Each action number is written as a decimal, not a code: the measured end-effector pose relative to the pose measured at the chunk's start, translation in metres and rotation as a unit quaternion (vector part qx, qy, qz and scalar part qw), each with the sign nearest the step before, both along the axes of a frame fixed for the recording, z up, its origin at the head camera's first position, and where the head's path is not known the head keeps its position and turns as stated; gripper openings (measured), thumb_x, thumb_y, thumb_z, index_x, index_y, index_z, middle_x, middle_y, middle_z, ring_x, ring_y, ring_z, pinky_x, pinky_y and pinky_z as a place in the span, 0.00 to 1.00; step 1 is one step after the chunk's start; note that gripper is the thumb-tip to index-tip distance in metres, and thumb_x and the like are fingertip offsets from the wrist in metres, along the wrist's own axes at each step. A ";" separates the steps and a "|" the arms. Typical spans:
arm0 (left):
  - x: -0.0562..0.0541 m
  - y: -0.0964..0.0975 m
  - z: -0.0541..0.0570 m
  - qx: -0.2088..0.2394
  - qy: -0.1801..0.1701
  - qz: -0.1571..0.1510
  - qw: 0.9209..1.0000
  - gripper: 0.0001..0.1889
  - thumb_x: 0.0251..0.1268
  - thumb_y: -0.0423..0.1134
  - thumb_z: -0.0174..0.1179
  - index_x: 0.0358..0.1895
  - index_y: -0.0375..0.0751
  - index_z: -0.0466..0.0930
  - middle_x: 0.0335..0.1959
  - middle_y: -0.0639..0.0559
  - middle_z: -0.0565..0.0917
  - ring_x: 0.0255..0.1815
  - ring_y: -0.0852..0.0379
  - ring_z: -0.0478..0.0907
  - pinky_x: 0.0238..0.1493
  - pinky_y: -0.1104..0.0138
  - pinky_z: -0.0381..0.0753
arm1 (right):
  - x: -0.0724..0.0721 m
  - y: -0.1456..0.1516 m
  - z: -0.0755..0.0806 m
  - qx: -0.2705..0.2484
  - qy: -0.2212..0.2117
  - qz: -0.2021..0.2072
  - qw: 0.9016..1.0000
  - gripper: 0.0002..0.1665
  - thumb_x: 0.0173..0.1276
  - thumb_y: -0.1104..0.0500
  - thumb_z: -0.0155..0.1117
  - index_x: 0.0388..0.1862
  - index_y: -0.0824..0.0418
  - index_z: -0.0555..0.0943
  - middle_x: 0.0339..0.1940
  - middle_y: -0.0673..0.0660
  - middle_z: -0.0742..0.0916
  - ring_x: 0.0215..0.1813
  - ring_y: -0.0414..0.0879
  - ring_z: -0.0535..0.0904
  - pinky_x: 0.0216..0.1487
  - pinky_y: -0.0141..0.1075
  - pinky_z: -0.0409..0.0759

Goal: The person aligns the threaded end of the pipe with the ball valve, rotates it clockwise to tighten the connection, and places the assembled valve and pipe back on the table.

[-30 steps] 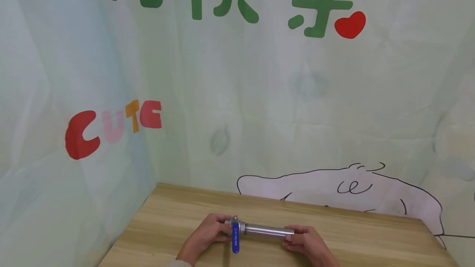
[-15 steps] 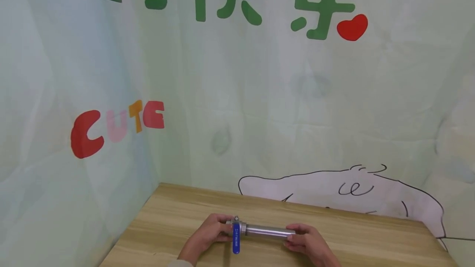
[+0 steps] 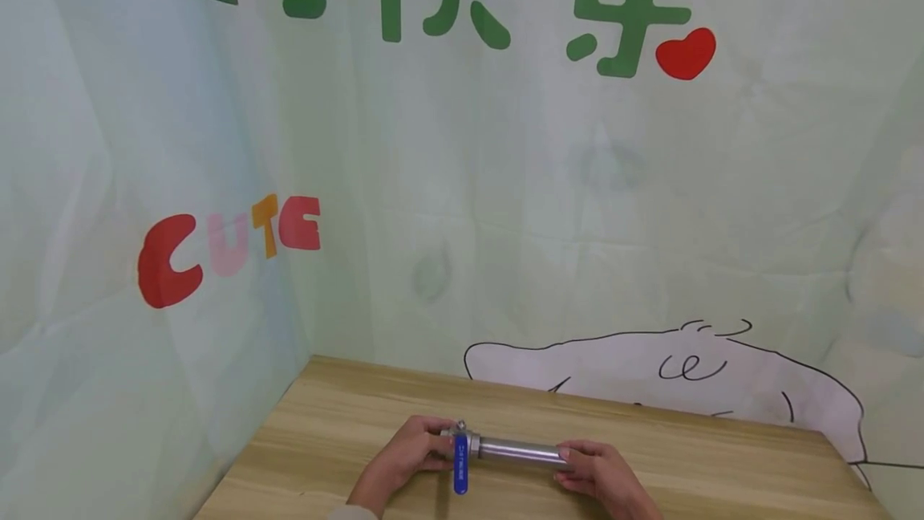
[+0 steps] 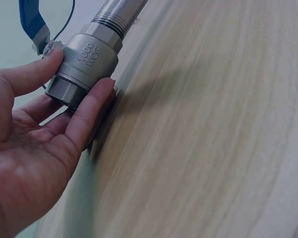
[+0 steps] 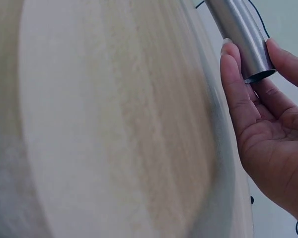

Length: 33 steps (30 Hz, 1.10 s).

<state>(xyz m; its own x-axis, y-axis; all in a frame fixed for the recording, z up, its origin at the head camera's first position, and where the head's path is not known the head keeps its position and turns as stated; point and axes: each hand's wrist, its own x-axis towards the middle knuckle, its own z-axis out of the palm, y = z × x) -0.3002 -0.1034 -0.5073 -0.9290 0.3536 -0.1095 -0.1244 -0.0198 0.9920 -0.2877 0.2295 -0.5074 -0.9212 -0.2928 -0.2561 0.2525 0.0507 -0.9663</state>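
Note:
A steel ball valve [image 4: 92, 57] with a blue lever handle [image 3: 460, 465] is joined to a smooth metal pipe [image 3: 516, 451]. Threads on the pipe show where it enters the valve in the left wrist view. My left hand [image 3: 411, 454] grips the valve's free end, thumb on one side and fingers on the other. At the opposite end, my right hand [image 3: 605, 473] holds the pipe between thumb and fingers; its hollow end [image 5: 260, 75] shows in the right wrist view. The pipe lies nearly level across the head view, and the lever points toward me.
The hands work over a wood-grain table [image 3: 346, 404]. Behind it and at the left hang pale green cloth walls [image 3: 433, 159] with printed green characters, coloured letters and a cartoon outline.
My right thumb and fingers have shifted slightly round the pipe's end, now covering more of it. The left hand and the valve stay put; the head view has shifted slightly.

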 end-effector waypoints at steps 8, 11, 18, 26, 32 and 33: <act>0.001 0.003 -0.001 0.010 -0.003 0.005 1.000 0.21 0.57 0.27 0.58 0.56 0.24 0.77 0.45 0.42 0.84 0.42 0.51 0.83 0.46 0.56 0.86 | 0.000 -0.001 0.003 -0.003 0.011 -0.002 1.000 0.35 0.66 0.62 0.64 0.67 0.78 0.65 0.51 0.66 0.82 0.44 0.49 0.85 0.51 0.42 0.84; 0.001 0.003 -0.001 0.013 -0.003 0.005 1.000 0.21 0.58 0.26 0.58 0.56 0.24 0.76 0.46 0.41 0.84 0.42 0.50 0.83 0.46 0.56 0.86 | 0.001 -0.002 0.004 -0.004 0.020 0.000 1.000 0.36 0.62 0.69 0.65 0.67 0.78 0.64 0.51 0.66 0.82 0.44 0.49 0.84 0.50 0.42 0.84; 0.001 0.002 -0.001 0.007 -0.007 0.005 1.000 0.20 0.58 0.26 0.57 0.56 0.24 0.77 0.47 0.42 0.84 0.43 0.50 0.83 0.46 0.55 0.86 | 0.002 -0.003 0.004 -0.002 0.035 -0.001 0.999 0.31 0.58 0.74 0.64 0.61 0.78 0.66 0.48 0.67 0.84 0.42 0.48 0.84 0.48 0.41 0.85; 0.000 0.002 -0.002 0.003 -0.014 0.010 1.000 0.21 0.59 0.27 0.57 0.57 0.25 0.76 0.47 0.42 0.84 0.43 0.50 0.83 0.46 0.56 0.86 | -0.001 -0.002 0.003 0.003 -0.002 -0.008 1.000 0.30 0.68 0.63 0.61 0.62 0.81 0.66 0.47 0.64 0.84 0.44 0.49 0.85 0.52 0.43 0.84; 0.000 0.001 -0.001 -0.006 -0.022 0.015 1.000 0.21 0.60 0.27 0.57 0.58 0.26 0.76 0.47 0.42 0.84 0.43 0.51 0.83 0.46 0.56 0.86 | -0.002 -0.001 0.004 0.005 -0.029 -0.004 1.000 0.35 0.71 0.55 0.60 0.65 0.80 0.64 0.47 0.63 0.85 0.44 0.48 0.85 0.54 0.42 0.83; 0.000 0.001 0.000 -0.008 -0.024 0.016 1.000 0.21 0.60 0.28 0.57 0.58 0.27 0.76 0.47 0.42 0.84 0.43 0.51 0.83 0.46 0.56 0.86 | -0.002 -0.001 0.004 0.006 -0.029 -0.004 1.000 0.35 0.71 0.55 0.60 0.65 0.80 0.64 0.46 0.63 0.85 0.44 0.48 0.85 0.54 0.42 0.83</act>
